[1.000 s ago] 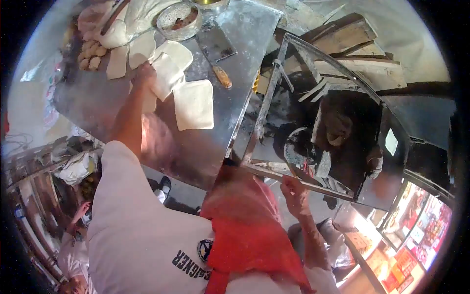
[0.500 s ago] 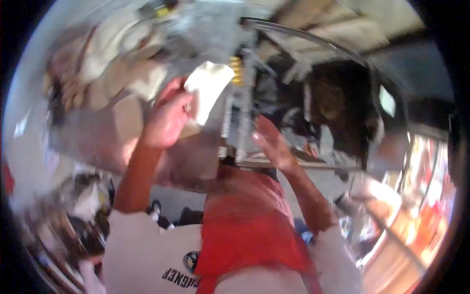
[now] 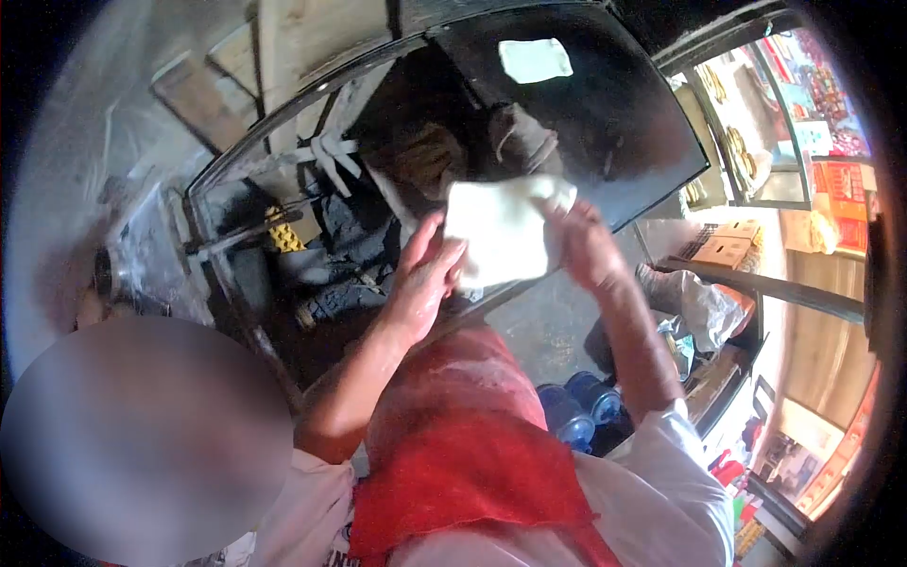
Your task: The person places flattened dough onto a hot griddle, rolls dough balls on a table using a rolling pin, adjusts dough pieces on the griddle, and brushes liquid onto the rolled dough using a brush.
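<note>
A flat, pale, roughly square piece of dough (image 3: 505, 231) is stretched between my two hands. My left hand (image 3: 420, 283) grips its left edge, thumb on the near face. My right hand (image 3: 588, 248) has closed round the upper right corner; its fingertips are partly hidden and a little blurred. Behind the dough lies a dark hollow with black lumps in it. Farther off, a similar pale piece (image 3: 537, 60) rests on a black flat plate (image 3: 614, 113). A grey cloth (image 3: 522, 137) sits at that plate's near left edge.
A metal rim (image 3: 312, 90) curves around the dark hollow, with a yellow knobbly object (image 3: 283, 230) inside at left. Blue water bottles (image 3: 567, 416) stand on the floor below my right forearm. Right, a plastic bag (image 3: 704, 302) lies near shelving. A blurred oval covers the lower left.
My view has swung to the right, from the work table to the dark hollow and plate. The dough was in my left hand alone; now my right hand, open before, grips it too.
</note>
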Demonstrator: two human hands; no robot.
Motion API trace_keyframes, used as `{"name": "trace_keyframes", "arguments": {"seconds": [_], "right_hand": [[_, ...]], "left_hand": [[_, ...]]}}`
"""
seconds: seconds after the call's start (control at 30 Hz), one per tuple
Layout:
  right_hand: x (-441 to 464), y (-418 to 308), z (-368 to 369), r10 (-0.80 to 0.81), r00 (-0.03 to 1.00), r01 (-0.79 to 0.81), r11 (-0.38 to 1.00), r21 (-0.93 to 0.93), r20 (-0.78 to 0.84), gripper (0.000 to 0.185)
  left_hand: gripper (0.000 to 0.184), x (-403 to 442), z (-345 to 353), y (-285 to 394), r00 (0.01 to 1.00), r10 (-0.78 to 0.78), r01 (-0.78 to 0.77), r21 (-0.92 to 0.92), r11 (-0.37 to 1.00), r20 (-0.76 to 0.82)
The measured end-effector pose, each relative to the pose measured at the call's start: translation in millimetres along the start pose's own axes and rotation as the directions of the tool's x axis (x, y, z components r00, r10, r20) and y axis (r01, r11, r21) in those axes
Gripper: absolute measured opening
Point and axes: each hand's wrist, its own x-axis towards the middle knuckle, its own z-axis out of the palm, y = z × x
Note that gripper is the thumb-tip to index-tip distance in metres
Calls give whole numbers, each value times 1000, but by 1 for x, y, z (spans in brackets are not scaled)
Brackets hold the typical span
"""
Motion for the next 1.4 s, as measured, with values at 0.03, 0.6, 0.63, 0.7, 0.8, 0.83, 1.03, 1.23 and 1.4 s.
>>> {"name": "trace_keyframes", "arguments": {"seconds": [0.03, 0.6, 0.63, 0.7, 0.8, 0.83, 1.03, 1.23, 1.4], "right_hand": [[13, -35, -12, -50, 999, 49, 997, 62, 14, 40], [242, 22, -136, -595, 757, 246, -121, -962, 268, 34], [228, 9, -129, -520, 808, 260, -110, -959, 279, 32], [251, 34, -166, -584, 784, 293, 45, -955, 213, 39], [224, 11, -154, -743, 666, 307, 196, -931, 64, 53], [201, 7, -107, -784, 620, 377, 258, -889, 36, 51], [51, 128, 84, -696, 707, 700, 665, -261, 122, 38], [-98, 186, 268, -304, 762, 646, 301, -701, 572, 24], [-114, 193, 308, -146, 755, 644, 348, -681, 639, 22]], "left_hand": [[59, 28, 22, 9, 998, 34, -34, -8, 999, 49], [34, -16, -94, -45, 915, 86, 103, 433, 895, -394], [33, -30, -107, -45, 881, 112, 119, 445, 888, -460], [33, -70, -144, -47, 830, 181, 96, 456, 885, -527], [31, -151, -211, -50, 645, 293, 45, 417, 908, -706], [31, -178, -244, -47, 580, 312, 18, 395, 919, -752], [26, -358, -558, -22, 60, 664, 311, 646, 697, -745], [28, -523, -734, -31, 160, 678, 926, 347, 149, -718], [41, -493, -591, 39, 137, 230, 329, 263, 907, -964]]}}
